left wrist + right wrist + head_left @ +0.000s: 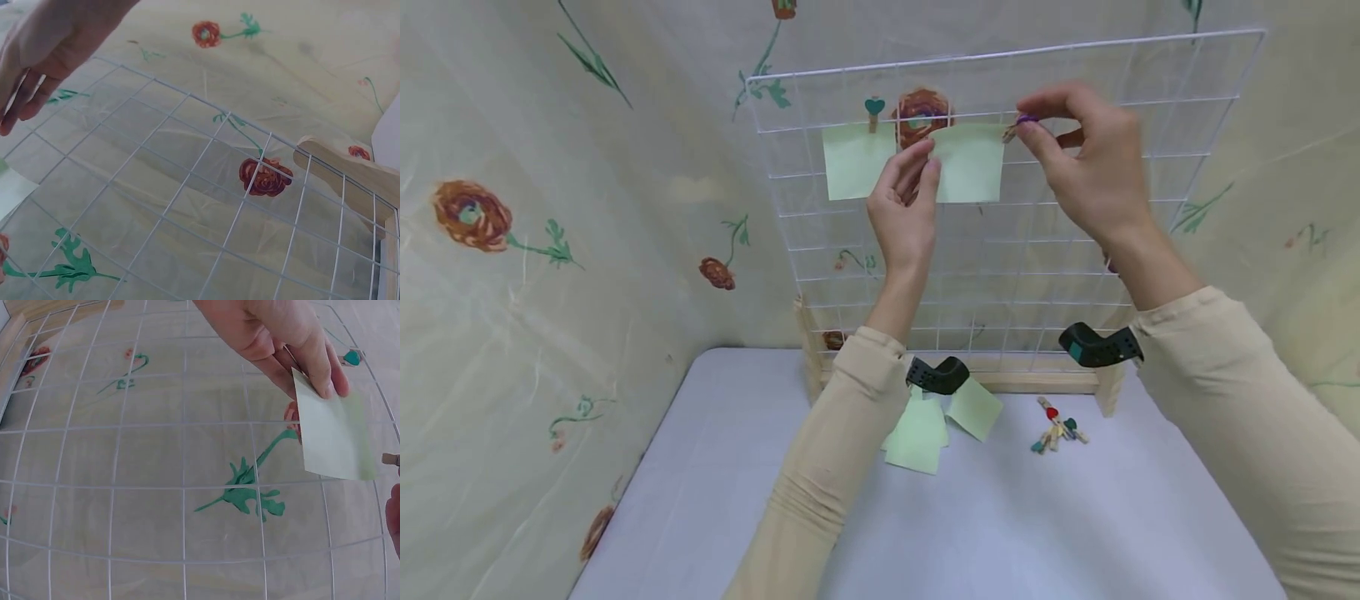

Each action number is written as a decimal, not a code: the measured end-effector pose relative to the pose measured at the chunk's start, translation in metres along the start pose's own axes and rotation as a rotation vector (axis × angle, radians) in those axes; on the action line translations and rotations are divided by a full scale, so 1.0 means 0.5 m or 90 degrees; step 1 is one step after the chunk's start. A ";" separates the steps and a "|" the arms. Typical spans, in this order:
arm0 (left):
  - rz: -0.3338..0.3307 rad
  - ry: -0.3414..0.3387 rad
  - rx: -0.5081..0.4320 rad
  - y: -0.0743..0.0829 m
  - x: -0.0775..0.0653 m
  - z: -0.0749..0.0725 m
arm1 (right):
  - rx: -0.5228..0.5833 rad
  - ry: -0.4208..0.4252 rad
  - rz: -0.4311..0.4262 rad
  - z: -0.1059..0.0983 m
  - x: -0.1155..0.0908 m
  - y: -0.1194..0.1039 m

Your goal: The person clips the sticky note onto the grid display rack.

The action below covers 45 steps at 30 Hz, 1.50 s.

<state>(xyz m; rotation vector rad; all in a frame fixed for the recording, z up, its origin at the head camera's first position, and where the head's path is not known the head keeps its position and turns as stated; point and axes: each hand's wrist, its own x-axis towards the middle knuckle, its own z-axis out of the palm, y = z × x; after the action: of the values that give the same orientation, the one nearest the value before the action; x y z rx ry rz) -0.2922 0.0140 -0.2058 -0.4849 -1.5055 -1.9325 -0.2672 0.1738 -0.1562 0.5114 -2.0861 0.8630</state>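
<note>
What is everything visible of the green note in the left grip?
The pale green note is a four-sided, paper-like sheet without visible writing. In the head view, the left grip pinches its left edge near the top. It is roughly upright, slightly curved, in front of the white wire grid; contact with the wires is unclear. A wooden clothespin in the right grip is near its upper right corner, but the right wrist view shows them apart.

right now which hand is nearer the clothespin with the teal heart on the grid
Left. The left hand is below and slightly right of that clothespin, pinching a green note by its edge; the right hand is farther right, past the note, holding another clothespin.
</note>
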 end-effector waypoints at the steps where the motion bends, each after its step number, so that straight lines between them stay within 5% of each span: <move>1: 0.000 0.001 0.000 0.000 0.000 -0.002 | -0.003 -0.004 0.004 0.003 0.001 -0.001; 21: 0.005 -0.005 -0.006 0.002 0.012 0.002 | -0.029 0.061 -0.034 0.029 0.038 -0.020; 37: 0.015 0.006 -0.007 0.005 0.017 0.004 | -0.103 0.039 -0.151 0.040 0.066 -0.031; 45: 0.004 0.011 -0.005 0.002 0.014 0.006 | -0.112 0.036 -0.156 0.044 0.064 -0.027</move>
<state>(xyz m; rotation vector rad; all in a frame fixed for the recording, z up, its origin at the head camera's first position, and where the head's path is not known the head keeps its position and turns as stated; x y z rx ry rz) -0.2970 0.0150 -0.1999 -0.4746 -1.4845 -1.9345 -0.2897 0.1469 -0.1350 0.6244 -1.9746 0.5416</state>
